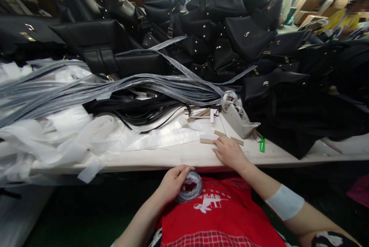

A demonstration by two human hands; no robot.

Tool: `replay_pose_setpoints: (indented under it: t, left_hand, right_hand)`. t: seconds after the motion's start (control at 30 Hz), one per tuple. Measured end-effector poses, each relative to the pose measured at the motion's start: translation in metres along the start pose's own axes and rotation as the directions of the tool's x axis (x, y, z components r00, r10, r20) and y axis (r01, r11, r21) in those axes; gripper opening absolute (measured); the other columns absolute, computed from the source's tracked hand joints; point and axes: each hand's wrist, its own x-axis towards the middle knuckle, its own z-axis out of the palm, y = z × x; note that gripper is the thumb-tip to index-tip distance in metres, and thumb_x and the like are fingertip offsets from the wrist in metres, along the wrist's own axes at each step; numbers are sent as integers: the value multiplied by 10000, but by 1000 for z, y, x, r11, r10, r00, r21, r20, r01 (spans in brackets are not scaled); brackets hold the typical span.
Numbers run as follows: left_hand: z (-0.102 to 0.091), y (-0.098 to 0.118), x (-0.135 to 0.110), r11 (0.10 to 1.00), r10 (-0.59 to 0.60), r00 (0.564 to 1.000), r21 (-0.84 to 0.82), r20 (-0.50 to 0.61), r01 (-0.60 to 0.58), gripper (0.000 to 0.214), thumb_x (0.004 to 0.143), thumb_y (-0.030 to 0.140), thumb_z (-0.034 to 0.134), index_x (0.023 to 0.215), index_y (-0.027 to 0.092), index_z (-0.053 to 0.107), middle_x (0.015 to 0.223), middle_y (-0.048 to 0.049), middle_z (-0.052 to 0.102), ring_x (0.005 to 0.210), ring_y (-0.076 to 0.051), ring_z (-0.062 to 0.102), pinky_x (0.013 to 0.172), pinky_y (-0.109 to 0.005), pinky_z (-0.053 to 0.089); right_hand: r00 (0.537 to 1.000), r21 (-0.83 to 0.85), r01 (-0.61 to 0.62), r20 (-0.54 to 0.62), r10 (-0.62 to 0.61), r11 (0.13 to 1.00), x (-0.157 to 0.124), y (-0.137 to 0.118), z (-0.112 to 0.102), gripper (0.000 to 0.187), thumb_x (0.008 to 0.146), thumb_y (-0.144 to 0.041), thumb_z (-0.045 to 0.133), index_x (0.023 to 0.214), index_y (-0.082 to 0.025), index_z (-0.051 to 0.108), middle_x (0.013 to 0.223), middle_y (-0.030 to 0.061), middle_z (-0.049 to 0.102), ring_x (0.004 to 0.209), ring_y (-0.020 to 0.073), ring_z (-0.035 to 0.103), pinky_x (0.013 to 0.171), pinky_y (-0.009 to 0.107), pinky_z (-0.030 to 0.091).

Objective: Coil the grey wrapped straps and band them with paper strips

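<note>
My left hand (173, 181) is closed around a coiled grey strap (193, 187), which looks wrapped in clear film, just below the table edge and in front of the red apron (225, 216). My right hand (230, 153) rests on the white table, its thumb and fingers apart. The fingertips touch or lie right beside thin brown cardboard strips (206, 141). A grey tape dispenser (238, 118) stands just beyond that hand. To its right lies a small bright green piece (262, 144).
Long grey film-wrapped straps (138, 85) and black straps (144, 110) run across the table. Crumpled white film (54, 139) covers the left side. Behind is a high pile of black handbags (201, 28). Black material (300, 120) hangs at right. A person in yellow (337, 22) is at far right.
</note>
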Motion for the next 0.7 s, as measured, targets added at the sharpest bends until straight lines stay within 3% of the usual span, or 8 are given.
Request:
replay_pose_setpoints:
  t: [0.17,0.33,0.47,0.57,0.7]
  left_hand:
    - [2,2,-1,1000,4,1000,1,1,-4,572,829,620,502,1038,123,695,647,0,576,480,-115,481,495,-236,377]
    - [3,5,-4,1000,2,1000,1,8,-2,607,820,642,492,1040,112,686,629,6,563,469,-110,466,482,-234,367]
    - [3,5,-5,1000,6,1000,0,9,-6,618,813,650,499,1046,108,684,641,3,571,473,-108,475,481,-231,368]
    - [4,5,-4,1000,-4,1000,-24,8,4,613,810,646,510,1054,113,688,657,0,583,473,-101,474,479,-225,371]
    - [5,9,-3,997,-43,999,-65,12,44,600,789,637,542,1043,116,699,685,-8,603,472,-90,472,477,-218,374]
  right_hand:
    - [999,-29,-23,22,24,999,5,12,16,212,941,-145,462,1017,-173,657,954,106,646,935,236,585,859,346,455]
    - [998,17,12,59,-13,1000,12,17,10,158,944,-256,524,981,-162,646,975,102,644,953,239,589,867,351,472]
    - [997,-6,8,82,-8,1000,15,15,6,164,920,-134,491,963,-144,649,952,125,660,945,253,601,855,356,467]
    - [997,57,-35,66,31,998,16,9,-6,226,933,-106,423,1024,-155,623,979,105,680,903,213,625,810,308,470]
    - [992,357,-95,115,58,929,6,-14,-45,194,962,-253,436,1013,-224,621,879,13,704,775,163,637,697,260,439]
